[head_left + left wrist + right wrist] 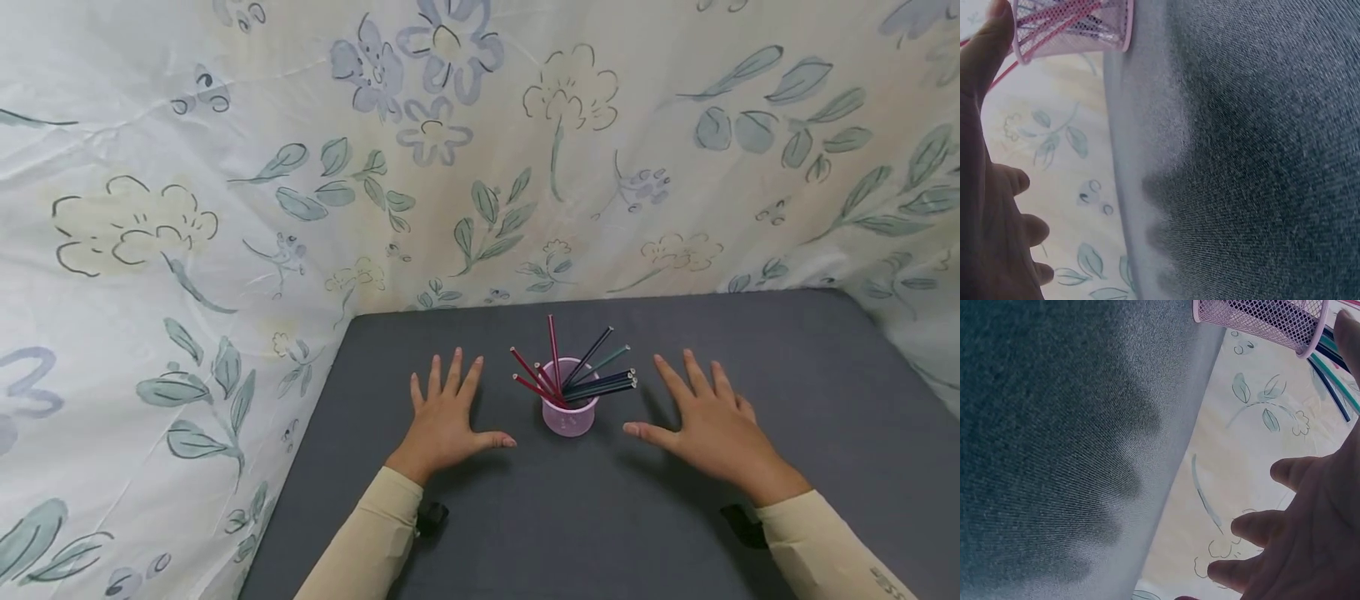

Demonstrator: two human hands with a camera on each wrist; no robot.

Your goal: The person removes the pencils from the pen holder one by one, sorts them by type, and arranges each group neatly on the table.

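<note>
A pink mesh cup [568,419] stands upright on the dark table, holding several pencils; red ones [553,342] lean left, dark ones [592,353] and a teal one [613,357] lean right. To its left, my left hand [444,423] is spread above the table with nothing in it. My right hand [712,429] is spread the same way on the cup's right, touching nothing. The left wrist view shows the cup [1075,34] beyond the left thumb [991,44]. In the right wrist view the cup [1260,322] is near the top edge, by the right hand [1316,519].
The dark grey table [525,533] has its back edge against a flowered cloth [450,208], which also hangs along the left and right sides. A black wrist strap [432,518] shows at the left sleeve and another [744,526] at the right sleeve.
</note>
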